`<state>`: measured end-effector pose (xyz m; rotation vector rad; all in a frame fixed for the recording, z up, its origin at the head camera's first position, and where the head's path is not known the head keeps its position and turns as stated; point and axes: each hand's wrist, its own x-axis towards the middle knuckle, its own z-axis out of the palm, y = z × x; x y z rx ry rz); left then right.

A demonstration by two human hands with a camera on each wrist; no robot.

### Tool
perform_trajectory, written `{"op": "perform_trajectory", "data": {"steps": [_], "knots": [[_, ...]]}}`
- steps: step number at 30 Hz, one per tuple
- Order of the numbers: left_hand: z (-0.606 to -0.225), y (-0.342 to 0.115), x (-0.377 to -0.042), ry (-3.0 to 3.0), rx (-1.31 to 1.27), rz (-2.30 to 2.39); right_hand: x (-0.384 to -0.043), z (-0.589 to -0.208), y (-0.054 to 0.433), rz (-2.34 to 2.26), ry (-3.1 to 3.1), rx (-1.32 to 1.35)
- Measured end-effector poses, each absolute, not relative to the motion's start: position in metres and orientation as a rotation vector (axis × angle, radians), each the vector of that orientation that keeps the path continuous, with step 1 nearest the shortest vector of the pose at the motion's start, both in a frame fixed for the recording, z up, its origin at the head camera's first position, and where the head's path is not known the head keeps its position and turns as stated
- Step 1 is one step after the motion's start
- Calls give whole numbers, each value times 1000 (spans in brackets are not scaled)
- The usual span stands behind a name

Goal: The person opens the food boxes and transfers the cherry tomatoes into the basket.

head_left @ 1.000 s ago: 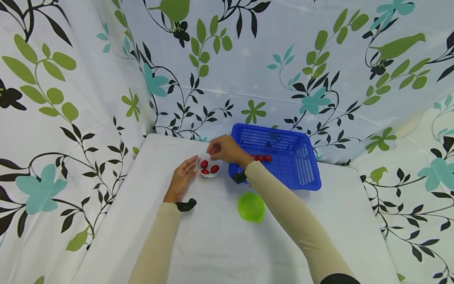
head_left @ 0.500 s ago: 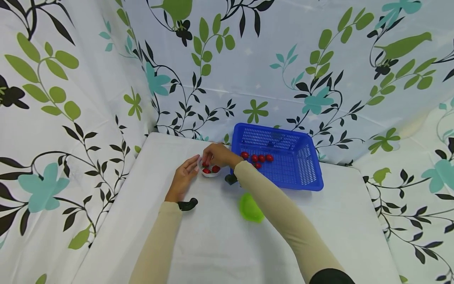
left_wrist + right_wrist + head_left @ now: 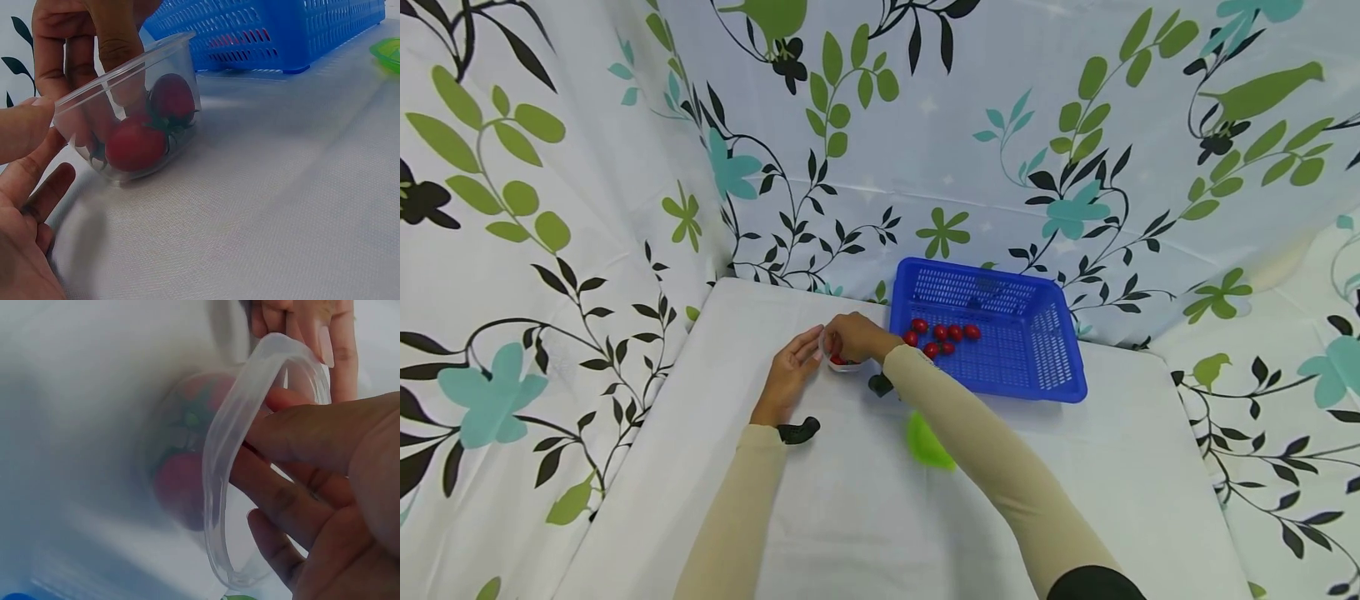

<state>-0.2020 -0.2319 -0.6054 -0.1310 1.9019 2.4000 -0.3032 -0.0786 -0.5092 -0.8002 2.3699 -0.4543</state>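
Reaching down into a small clear plastic cup with a thick rim (image 3: 219, 450), the right hand (image 3: 853, 337) is holding its thumb and fingers together inside the opening, pointing toward the bottom. A bit of red is showing beside the thumb in the right wrist view, but the cup wall and the fingers are hiding the tips, so whether they are pinching a fruit or only touching one cannot be told.

The left hand (image 3: 790, 372) is staying loosely spread at the cup's other side: its thumb tip is touching the rim and its fingers are extending beside the wall without wrapping around it.

Two round red tomatoes with green stems (image 3: 134, 147) are lying plainly visible in the cup, close together below the right hand's fingers. The cup is sitting on a white cloth-covered surface (image 3: 850, 508), between the two hands and just left of a rectangular blue plastic basket with slotted walls (image 3: 1000, 362). Inside the basket, a loose group of small red tomatoes (image 3: 955, 332) is resting near its left end. Nearer the person, a bright green translucent bowl (image 3: 928, 442) is standing on the surface, partly hidden by the right beige sleeve (image 3: 992, 450).
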Motion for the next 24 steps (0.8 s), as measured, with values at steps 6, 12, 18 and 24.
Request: {"op": "perform_trajectory", "data": {"steps": [6, 12, 18, 24], "knots": [[-606, -231, -202, 1901, -130, 2400, -303, -509, -80, -423, 2365, -759], [-607, -231, -202, 1909, -128, 2394, -302, -505, -79, -400, 2328, -747], [-608, -231, -201, 1893, -111, 2399, -303, -502, -77, -386, 2313, -772], [-610, -233, -202, 1887, -94, 2407, -303, -500, -75, -388, 2270, -763]]}}
